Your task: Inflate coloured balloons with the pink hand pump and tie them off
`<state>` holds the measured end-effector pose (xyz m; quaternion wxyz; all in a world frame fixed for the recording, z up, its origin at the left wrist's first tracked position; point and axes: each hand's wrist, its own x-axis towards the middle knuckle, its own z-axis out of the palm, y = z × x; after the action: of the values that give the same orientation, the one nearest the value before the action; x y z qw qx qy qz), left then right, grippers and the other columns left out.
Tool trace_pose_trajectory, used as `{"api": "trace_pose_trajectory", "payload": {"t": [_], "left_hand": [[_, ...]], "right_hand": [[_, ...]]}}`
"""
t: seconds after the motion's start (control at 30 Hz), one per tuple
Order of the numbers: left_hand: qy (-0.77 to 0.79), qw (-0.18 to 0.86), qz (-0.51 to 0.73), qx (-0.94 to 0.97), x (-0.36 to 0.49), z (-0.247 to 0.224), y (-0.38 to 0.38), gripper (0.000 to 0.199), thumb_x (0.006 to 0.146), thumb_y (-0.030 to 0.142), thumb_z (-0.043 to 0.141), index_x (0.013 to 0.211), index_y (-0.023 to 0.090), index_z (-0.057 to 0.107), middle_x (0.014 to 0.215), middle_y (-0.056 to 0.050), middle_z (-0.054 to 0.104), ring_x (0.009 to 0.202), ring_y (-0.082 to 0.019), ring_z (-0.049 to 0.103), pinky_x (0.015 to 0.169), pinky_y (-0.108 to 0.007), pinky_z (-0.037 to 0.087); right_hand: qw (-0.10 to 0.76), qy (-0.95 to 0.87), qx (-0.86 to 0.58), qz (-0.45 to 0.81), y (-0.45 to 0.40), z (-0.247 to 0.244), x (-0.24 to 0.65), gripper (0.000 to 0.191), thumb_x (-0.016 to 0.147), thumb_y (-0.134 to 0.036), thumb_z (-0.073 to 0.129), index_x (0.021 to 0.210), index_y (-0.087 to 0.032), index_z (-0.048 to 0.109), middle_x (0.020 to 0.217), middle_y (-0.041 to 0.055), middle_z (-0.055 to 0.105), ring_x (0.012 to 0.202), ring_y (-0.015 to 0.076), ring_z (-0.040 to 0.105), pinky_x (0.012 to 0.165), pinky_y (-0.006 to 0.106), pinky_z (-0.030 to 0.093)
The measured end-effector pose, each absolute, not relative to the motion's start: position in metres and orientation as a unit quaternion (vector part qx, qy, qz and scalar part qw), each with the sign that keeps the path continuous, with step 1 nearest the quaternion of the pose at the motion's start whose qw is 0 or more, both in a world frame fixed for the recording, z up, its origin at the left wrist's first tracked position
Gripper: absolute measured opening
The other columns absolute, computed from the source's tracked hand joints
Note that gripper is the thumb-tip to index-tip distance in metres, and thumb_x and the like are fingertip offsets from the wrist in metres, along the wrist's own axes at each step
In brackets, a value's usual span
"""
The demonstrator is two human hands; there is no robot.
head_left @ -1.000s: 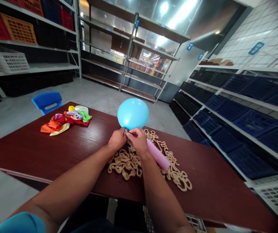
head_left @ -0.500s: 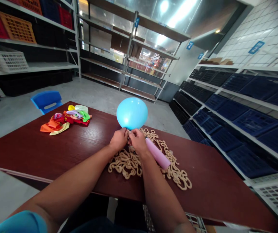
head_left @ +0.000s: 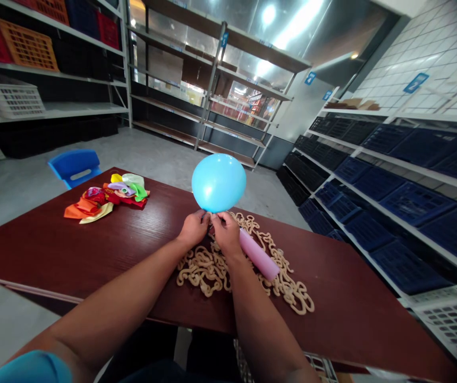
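A round, inflated light-blue balloon (head_left: pixel 218 182) stands up from my fingertips above the far edge of the table. My left hand (head_left: pixel 194 227) is closed at the balloon's neck, fingers pinched. My right hand (head_left: pixel 226 231) pinches at the same spot, its fingertips touching or nearly touching those of the left; the neck itself is hidden between them. Beneath and around my hands lies a tangled beige cord (head_left: pixel 206 268) on the tabletop. A pink cylinder (head_left: pixel 259 255) rests on the cord, just right of my right hand.
On the dark red table (head_left: pixel 125 250), a pile of uninflated coloured balloons (head_left: pixel 111 196) lies at the left. A blue chair (head_left: pixel 75 166) stands beyond the left edge. Shelves with crates (head_left: pixel 415 205) line the right side; more racks stand at the back and left.
The balloon has tilted slightly to the right and looks a little larger. Both hands stay at its neck, with the fingers slightly shifted.
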<state>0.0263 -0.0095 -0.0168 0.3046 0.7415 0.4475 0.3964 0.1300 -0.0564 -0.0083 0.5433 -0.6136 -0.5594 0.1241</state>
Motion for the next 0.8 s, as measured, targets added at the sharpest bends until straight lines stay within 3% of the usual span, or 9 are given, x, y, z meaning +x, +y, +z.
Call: {"api": "trace_pose_trajectory", "payload": {"t": [0.13,0.33,0.43,0.57,0.8], "left_hand": [[0.468,0.285,0.390,0.740,0.026,-0.015,-0.009,0.025,0.082,0.027,0.038,0.065,0.016,0.052,0.060,-0.002,0.054,0.055,-0.012,0.045,0.054,-0.024,0.029],[0.466,0.273,0.387,0.748,0.026,-0.017,-0.009,0.026,0.083,0.028,0.036,0.065,0.017,0.051,0.059,-0.001,0.051,0.054,-0.011,0.043,0.054,-0.024,0.028],[0.461,0.269,0.387,0.752,0.026,-0.020,-0.009,0.027,0.084,0.029,0.035,0.065,0.017,0.050,0.058,-0.001,0.050,0.053,-0.011,0.042,0.053,-0.024,0.027],[0.471,0.255,0.383,0.752,0.026,-0.022,-0.008,0.027,0.084,0.030,0.034,0.066,0.017,0.050,0.060,-0.002,0.052,0.054,-0.012,0.045,0.054,-0.025,0.028],[0.485,0.230,0.362,0.762,0.025,-0.021,-0.008,0.026,0.085,0.027,0.033,0.071,0.017,0.052,0.067,-0.004,0.057,0.060,-0.014,0.050,0.056,-0.025,0.030]], "right_hand": [[0.562,-0.532,-0.594,0.219,-0.056,-0.010,0.131,0.023,0.075,-0.041,0.051,0.070,-0.020,0.055,0.067,-0.0023,0.055,0.052,0.0088,0.050,0.048,0.021,0.042],[0.605,-0.413,-0.566,0.378,-0.054,-0.008,0.129,0.025,0.063,-0.037,0.064,0.077,-0.019,0.053,0.061,-0.0051,0.055,0.038,0.0063,0.048,0.032,0.016,0.029],[0.607,-0.409,-0.556,0.394,-0.054,-0.007,0.128,0.030,0.062,-0.038,0.066,0.083,-0.018,0.058,0.063,-0.0032,0.058,0.041,0.0076,0.051,0.030,0.015,0.027],[0.593,-0.424,-0.568,0.383,-0.054,-0.008,0.127,0.032,0.063,-0.040,0.064,0.085,-0.018,0.064,0.065,-0.0004,0.062,0.047,0.0102,0.056,0.034,0.017,0.037],[0.595,-0.424,-0.582,0.357,-0.055,-0.009,0.121,0.023,0.064,-0.039,0.062,0.075,-0.018,0.061,0.057,-0.0025,0.057,0.045,0.0100,0.053,0.035,0.019,0.041]]}}
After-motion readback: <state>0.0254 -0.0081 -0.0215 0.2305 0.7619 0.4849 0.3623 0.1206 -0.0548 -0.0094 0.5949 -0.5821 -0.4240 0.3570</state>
